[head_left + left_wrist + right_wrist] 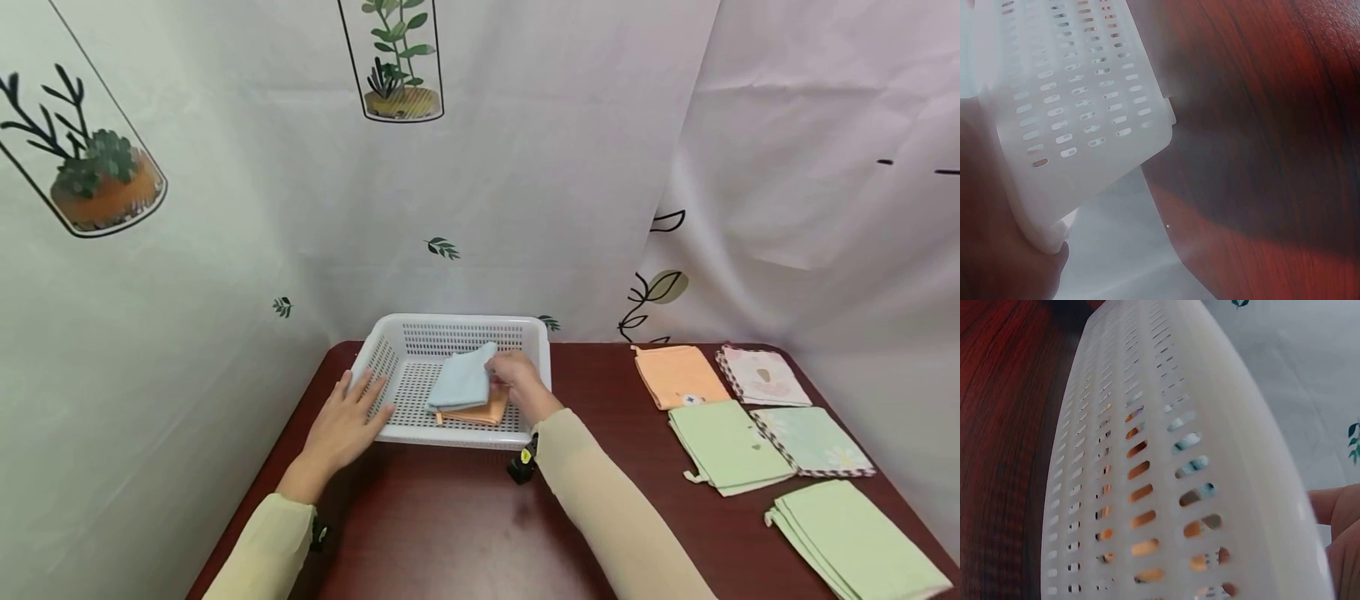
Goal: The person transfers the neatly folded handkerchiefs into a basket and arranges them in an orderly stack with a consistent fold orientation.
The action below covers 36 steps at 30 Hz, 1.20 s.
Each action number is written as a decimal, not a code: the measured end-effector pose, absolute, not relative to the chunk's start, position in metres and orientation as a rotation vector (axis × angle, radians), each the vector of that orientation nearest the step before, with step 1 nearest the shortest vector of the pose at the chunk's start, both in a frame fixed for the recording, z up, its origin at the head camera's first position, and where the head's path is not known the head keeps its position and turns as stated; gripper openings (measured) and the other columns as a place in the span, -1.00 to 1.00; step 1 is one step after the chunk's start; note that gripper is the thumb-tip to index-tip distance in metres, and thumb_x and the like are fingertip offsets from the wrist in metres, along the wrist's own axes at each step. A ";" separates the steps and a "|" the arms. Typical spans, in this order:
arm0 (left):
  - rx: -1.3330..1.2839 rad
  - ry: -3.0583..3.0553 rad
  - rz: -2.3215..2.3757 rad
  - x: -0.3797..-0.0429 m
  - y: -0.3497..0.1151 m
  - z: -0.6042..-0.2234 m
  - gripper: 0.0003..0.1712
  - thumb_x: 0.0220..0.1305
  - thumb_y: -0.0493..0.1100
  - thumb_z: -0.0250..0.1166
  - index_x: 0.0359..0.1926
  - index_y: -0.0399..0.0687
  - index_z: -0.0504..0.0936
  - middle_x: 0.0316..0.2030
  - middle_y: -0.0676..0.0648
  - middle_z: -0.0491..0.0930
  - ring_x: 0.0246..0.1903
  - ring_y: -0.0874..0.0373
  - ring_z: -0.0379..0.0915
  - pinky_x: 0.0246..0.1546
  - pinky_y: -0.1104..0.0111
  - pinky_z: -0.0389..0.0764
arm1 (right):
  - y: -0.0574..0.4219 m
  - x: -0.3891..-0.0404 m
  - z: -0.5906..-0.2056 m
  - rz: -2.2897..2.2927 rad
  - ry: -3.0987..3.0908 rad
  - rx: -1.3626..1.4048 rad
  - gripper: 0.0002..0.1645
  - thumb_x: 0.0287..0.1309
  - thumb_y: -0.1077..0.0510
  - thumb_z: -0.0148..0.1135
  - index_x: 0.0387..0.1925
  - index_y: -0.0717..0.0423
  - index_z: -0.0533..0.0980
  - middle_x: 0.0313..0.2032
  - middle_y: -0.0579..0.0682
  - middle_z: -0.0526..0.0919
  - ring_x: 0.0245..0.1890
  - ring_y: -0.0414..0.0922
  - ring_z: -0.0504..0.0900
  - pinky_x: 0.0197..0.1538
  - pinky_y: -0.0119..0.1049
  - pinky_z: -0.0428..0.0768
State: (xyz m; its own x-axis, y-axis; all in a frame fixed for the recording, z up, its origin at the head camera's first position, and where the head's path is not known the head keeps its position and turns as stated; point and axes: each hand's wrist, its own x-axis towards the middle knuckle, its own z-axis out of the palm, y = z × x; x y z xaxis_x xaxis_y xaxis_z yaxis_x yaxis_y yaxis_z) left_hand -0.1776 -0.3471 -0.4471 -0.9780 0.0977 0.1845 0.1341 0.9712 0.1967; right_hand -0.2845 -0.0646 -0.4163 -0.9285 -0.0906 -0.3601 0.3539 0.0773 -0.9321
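Basket seemingly steadied by left hand, fingers spread at left rim; right hand pinches blue cloth at right, perhaps aligning it over orange cloth.

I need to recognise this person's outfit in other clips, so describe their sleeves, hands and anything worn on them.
The left sleeve and right sleeve are long, plain and pale yellowish. The left hand and right hand are ungloved. Small black devices sit near the left cuff and right cuff; the right device has a yellow patch.
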 end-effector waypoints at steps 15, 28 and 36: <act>-0.168 -2.947 -0.310 -0.178 -0.348 -0.447 -0.22 0.50 0.26 0.00 0.53 -0.10 0.25 0.55 -0.27 0.09 0.55 -0.37 -0.27 0.50 -0.20 -0.11 | -0.051 -0.281 -0.414 -1.866 2.212 0.118 -0.57 0.36 0.16 0.18 0.21 0.21 0.48 0.09 0.18 0.60 -0.05 0.05 0.68 0.12 -0.07 0.64; -0.207 -2.929 -0.312 -0.179 -0.349 -0.446 -0.23 0.51 0.25 -0.01 0.52 -0.12 0.28 0.53 -0.29 0.12 0.54 -0.39 -0.25 0.50 -0.20 -0.08 | -0.041 -0.275 -0.395 -1.793 2.228 0.009 -0.53 0.40 0.12 0.18 0.26 0.18 0.49 0.18 0.20 0.58 0.20 0.19 0.57 0.29 0.11 0.50; -0.212 -2.926 -0.306 -0.178 -0.349 -0.447 -0.23 0.52 0.24 0.00 0.52 -0.13 0.28 0.53 -0.30 0.12 0.54 -0.40 -0.24 0.49 -0.21 -0.06 | -0.033 -0.274 -0.398 -1.834 2.222 -0.029 -0.49 0.37 0.12 0.21 0.30 0.17 0.47 0.22 0.19 0.56 0.20 0.15 0.59 0.30 0.07 0.51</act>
